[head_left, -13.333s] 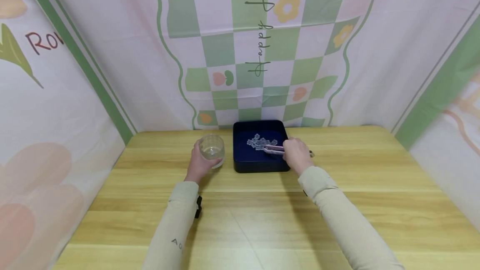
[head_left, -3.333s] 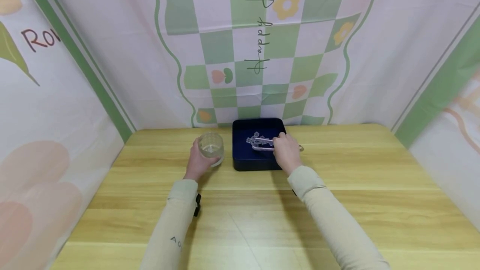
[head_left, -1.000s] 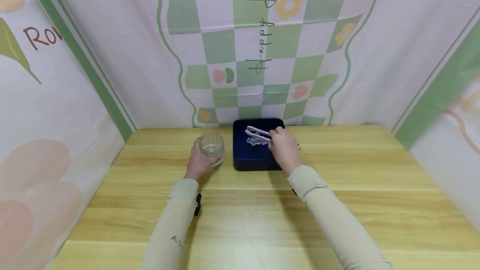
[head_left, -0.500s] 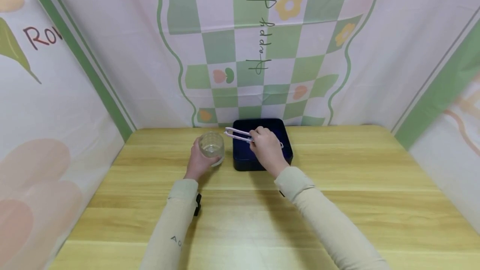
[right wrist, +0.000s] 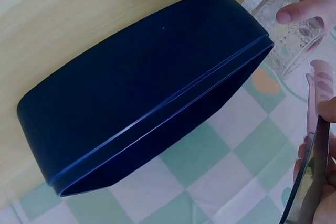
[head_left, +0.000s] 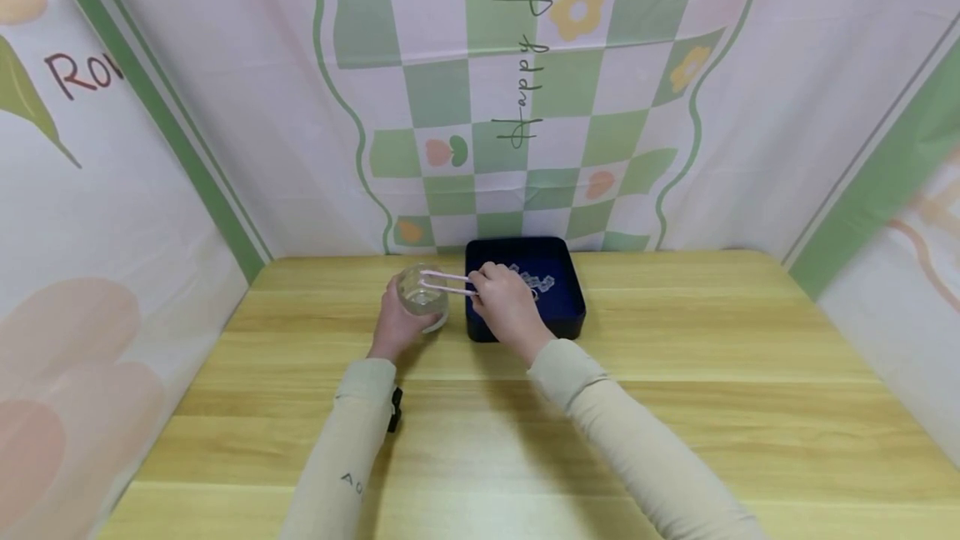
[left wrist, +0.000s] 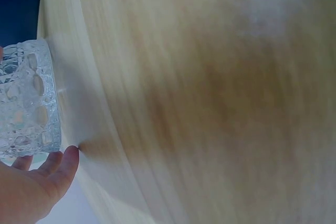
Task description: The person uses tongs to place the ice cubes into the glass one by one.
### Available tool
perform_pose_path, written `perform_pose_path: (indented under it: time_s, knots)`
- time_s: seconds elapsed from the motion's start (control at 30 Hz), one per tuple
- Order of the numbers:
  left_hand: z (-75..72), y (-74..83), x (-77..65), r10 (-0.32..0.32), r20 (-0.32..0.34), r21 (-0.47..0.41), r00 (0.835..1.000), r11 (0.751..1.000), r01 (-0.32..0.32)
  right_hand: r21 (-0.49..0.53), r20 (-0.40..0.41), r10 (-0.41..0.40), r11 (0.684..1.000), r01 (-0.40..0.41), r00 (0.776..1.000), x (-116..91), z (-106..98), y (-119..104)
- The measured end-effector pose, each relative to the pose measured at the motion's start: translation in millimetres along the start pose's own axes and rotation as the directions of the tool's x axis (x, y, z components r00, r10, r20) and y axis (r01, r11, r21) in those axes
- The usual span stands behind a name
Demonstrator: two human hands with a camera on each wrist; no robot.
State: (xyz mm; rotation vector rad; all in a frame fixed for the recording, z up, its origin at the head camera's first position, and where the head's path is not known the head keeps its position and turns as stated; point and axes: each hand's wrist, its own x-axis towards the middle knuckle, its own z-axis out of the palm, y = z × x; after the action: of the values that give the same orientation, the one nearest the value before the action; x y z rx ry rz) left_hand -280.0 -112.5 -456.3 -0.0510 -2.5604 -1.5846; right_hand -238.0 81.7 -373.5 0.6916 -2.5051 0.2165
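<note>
My left hand (head_left: 397, 325) holds a clear, patterned glass (head_left: 422, 300) upright on the table, fingers and thumb round its side. In the left wrist view the embossed wall of the glass (left wrist: 29, 100) fills the left edge. With my right hand (head_left: 510, 302) I grip pink-ended tongs (head_left: 452, 282), whose tips overlap the mouth of the glass from the right. I cannot tell whether a cube is between the tips. Pink ends and a metal handle of the tongs (right wrist: 321, 85) show in the right wrist view. Several clear cubes (head_left: 538, 282) lie in the dark blue tray (head_left: 480, 329), partly hidden by my right hand.
The tray stands just right of the glass on the wood-grain table (head_left: 480, 440). Behind the table's back edge hangs a green and white checked cloth (head_left: 498, 165), with cloth at both sides as well.
The tongs, earlier down among the cubes, have been lifted and moved left by my right hand, past the tray's edge to the glass. My left hand and the glass stay in place.
</note>
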Motion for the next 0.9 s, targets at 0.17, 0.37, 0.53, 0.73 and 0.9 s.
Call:
perform_pose_path:
  time_s: [0.17,0.37,0.53,0.73,0.9]
  knots:
    - [0.7,-0.2,0.0,-0.003,0.003,-0.001,1.000,1.000,0.003,-0.023,0.018,0.008,1.000,-0.008,1.000,0,2,-2]
    - [1.2,1.6,-0.8,0.007,-0.002,-0.002,1.000,1.000,-0.007,-0.023,0.019,0.017,1.000,-0.017,1.000,-2,3,1]
    - [1.1,3.2,-1.7,-0.010,-0.002,0.006,1.000,1.000,0.010,-0.020,-0.008,0.029,0.999,-0.029,1.000,-4,3,7]
    - [1.2,3.7,-1.7,-0.029,-0.003,0.014,1.000,0.999,0.029,-0.029,-0.036,0.046,0.998,-0.047,0.998,-6,1,15]
    - [0.8,3.9,-2.4,-0.031,0.000,0.010,1.000,0.999,0.031,-0.014,-0.009,0.080,0.997,-0.080,0.997,-8,-3,24]
